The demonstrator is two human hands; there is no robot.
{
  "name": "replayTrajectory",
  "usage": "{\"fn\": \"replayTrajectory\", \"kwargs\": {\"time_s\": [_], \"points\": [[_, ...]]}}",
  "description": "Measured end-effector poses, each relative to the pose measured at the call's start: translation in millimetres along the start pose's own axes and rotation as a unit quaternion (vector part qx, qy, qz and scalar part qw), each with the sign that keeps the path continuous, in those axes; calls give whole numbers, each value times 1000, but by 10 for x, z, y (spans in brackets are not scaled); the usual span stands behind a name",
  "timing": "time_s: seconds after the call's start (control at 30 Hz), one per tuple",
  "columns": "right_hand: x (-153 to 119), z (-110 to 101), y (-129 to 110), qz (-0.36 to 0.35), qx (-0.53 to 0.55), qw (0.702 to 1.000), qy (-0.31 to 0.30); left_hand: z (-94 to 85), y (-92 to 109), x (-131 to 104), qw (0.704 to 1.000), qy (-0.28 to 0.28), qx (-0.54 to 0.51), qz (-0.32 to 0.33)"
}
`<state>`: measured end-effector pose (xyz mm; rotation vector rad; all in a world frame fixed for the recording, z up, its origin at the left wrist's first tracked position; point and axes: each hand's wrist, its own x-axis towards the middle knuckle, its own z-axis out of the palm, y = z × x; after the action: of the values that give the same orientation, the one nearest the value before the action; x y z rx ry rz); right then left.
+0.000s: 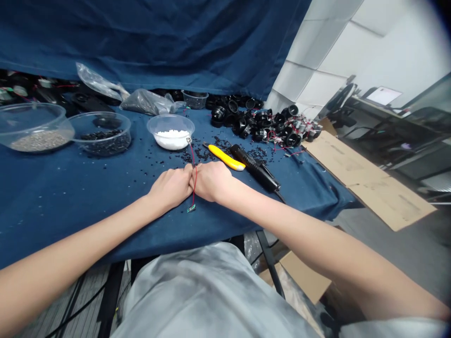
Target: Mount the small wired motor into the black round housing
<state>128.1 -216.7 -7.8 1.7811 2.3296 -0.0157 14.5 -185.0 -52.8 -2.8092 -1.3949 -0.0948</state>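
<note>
My left hand (172, 187) and my right hand (212, 180) touch each other above the blue cloth, both with fingers closed. Between them runs a thin red wire (195, 180). A small green circuit board (191, 208) hangs at its lower end, and a small metallic part (189, 140) is at its upper end, in front of the bowl of white pieces (172, 136). What else the fingers hold, if anything, is hidden. A yellow-handled tool (226, 157) lies just beyond my right hand, beside a black corded tool (255, 168).
Clear tubs of grey pieces (41, 140) and black pieces (105, 141) stand at the left. Small black bits are scattered behind my hands. Black round housings with wires (260, 123) are piled at the back right. Plastic bags (148, 102) lie at the back.
</note>
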Motion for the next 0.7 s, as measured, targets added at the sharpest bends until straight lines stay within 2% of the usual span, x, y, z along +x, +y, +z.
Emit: {"fn": "replayTrajectory", "kwargs": {"time_s": [0.23,0.37,0.47,0.57,0.7], "points": [[32,35,56,-11,52,998,-12,21,-15,31,1000,0,-10,6],[-54,87,120,-14,104,994,37,24,-30,2,999,16,-33,34],[-49,223,201,-14,162,983,83,47,-83,9,997,43,-37,51],[44,432,296,8,265,956,127,89,-161,26,995,66,-67,41],[173,654,384,26,457,874,160,114,-255,29,967,131,-215,48]]}}
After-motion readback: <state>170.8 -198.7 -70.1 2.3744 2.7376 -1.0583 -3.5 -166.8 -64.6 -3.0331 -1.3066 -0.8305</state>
